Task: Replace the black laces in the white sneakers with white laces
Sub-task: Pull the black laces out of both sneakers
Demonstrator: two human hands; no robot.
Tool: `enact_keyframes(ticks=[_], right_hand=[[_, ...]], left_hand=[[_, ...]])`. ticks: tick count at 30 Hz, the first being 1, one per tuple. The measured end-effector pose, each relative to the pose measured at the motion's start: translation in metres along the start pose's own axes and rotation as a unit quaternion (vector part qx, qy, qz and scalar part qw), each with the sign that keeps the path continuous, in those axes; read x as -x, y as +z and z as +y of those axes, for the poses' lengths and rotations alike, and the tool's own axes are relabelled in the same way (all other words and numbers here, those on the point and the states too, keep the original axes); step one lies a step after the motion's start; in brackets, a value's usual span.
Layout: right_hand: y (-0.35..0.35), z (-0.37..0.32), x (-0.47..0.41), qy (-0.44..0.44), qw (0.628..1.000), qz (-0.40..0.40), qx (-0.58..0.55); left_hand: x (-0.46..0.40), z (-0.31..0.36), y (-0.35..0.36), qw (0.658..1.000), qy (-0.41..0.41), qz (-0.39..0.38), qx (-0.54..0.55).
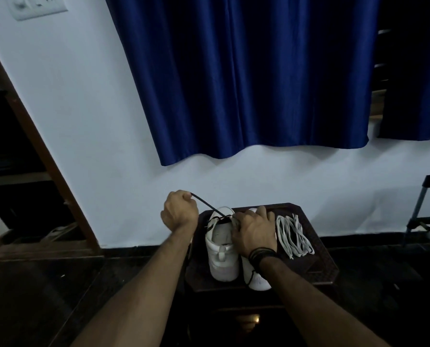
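Left hand: I see its fingers curled tight round the black lace, raised above and left of the shoes.
Black lace: taut, slanting from those fingers down to the eyelets of the left sneaker.
Right hand: fingers bent over the left sneaker's upper; whether they pinch anything I cannot tell.
Right sneaker: under that wrist.
White laces: loose bundle just right of those fingers on the dark table.

This is a room in a home: a blue curtain hangs on the white wall, with a wooden door frame and dark tiled floor.
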State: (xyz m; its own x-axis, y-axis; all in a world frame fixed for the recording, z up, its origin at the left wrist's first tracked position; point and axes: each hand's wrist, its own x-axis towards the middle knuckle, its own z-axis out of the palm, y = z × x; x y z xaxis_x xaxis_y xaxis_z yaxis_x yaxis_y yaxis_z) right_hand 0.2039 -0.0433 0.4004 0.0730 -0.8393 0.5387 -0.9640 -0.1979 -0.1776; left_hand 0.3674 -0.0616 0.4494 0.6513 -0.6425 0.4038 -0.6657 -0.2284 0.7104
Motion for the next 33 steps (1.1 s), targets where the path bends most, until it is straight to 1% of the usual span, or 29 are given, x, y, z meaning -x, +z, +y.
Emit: enact_keyframes(ticks=[1, 3, 4, 5, 6, 7, 8, 9, 10, 11, 12, 13, 15, 19, 21, 23, 26, 27, 29, 31, 32, 33], right_hand=[[0.001, 0.001, 0.0, -0.004, 1.0, 0.008, 0.005], [0.001, 0.001, -0.001, -0.01, 1.0, 0.02, 0.011], [0.001, 0.001, -0.001, -0.01, 1.0, 0.021, 0.012], [0.0, 0.0, 0.0, -0.008, 1.0, 0.02, 0.011], [0.0, -0.001, 0.0, -0.004, 1.0, 0.019, 0.006], [-0.001, -0.001, 0.001, 0.003, 1.0, 0.018, -0.002], [-0.002, -0.001, 0.001, 0.009, 1.0, 0.021, -0.01], [-0.003, -0.001, 0.001, 0.012, 1.0, 0.023, -0.016], [-0.003, -0.001, 0.001, 0.014, 0.999, 0.022, -0.018], [-0.004, -0.001, 0.002, 0.015, 1.0, 0.018, -0.018], [-0.004, -0.001, 0.002, 0.017, 1.0, 0.013, -0.014], [-0.005, -0.001, 0.002, 0.017, 1.0, 0.003, -0.01], [-0.008, -0.002, 0.0, 0.008, 1.0, -0.007, 0.004], [-0.008, -0.002, -0.006, -0.019, 0.999, -0.004, 0.028], [-0.009, -0.002, -0.006, -0.03, 0.999, -0.013, 0.032], [-0.011, -0.004, -0.007, -0.036, 0.998, -0.027, 0.037], [-0.011, -0.005, -0.006, -0.027, 0.999, -0.015, 0.034], [-0.011, -0.004, -0.006, -0.023, 0.999, -0.014, 0.034], [-0.01, -0.002, -0.006, -0.01, 0.999, -0.02, 0.031], [-0.011, -0.002, -0.004, 0.009, 0.999, -0.026, 0.017], [-0.011, -0.003, -0.003, 0.015, 1.0, -0.018, 0.006], [-0.011, -0.004, -0.003, 0.02, 1.0, -0.009, -0.006]], left_hand=[[-0.002, -0.001, -0.001, 1.0, -0.024, -0.002, 0.009], [-0.002, -0.002, -0.002, 0.999, -0.039, 0.005, -0.013], [0.0, -0.003, -0.002, 0.999, -0.027, 0.013, -0.045], [0.003, -0.004, -0.001, 0.996, 0.009, 0.022, -0.085], [0.007, -0.006, 0.0, 0.991, 0.072, 0.023, -0.115], [0.011, -0.006, 0.002, 0.981, 0.153, 0.008, -0.12], [0.015, -0.005, 0.004, 0.964, 0.237, -0.031, -0.116], [0.017, -0.002, 0.006, 0.938, 0.313, -0.083, -0.122], [0.019, 0.002, 0.007, 0.904, 0.377, -0.134, -0.149], [0.022, 0.005, 0.009, 0.871, 0.421, -0.174, -0.185], [0.025, 0.007, 0.01, 0.845, 0.444, -0.198, -0.222], [0.029, 0.008, 0.011, 0.829, 0.453, -0.207, -0.255], [0.033, 0.008, 0.011, 0.813, 0.461, -0.195, -0.298], [0.032, 0.009, 0.006, 0.794, 0.484, -0.165, -0.329], [0.032, 0.01, 0.003, 0.805, 0.472, -0.15, -0.327], [0.032, 0.01, 0.002, 0.839, 0.431, -0.125, -0.307], [0.026, 0.009, -0.003, 0.887, 0.357, -0.084, -0.281], [0.022, 0.008, -0.006, 0.907, 0.321, -0.067, -0.265], [0.013, 0.001, -0.01, 0.95, 0.225, -0.031, -0.216], [0.002, -0.009, -0.016, 0.987, 0.085, -0.016, -0.138], [-0.002, -0.014, -0.018, 0.995, 0.021, -0.013, -0.097], [-0.005, -0.019, -0.019, 0.997, -0.019, -0.016, -0.072]])
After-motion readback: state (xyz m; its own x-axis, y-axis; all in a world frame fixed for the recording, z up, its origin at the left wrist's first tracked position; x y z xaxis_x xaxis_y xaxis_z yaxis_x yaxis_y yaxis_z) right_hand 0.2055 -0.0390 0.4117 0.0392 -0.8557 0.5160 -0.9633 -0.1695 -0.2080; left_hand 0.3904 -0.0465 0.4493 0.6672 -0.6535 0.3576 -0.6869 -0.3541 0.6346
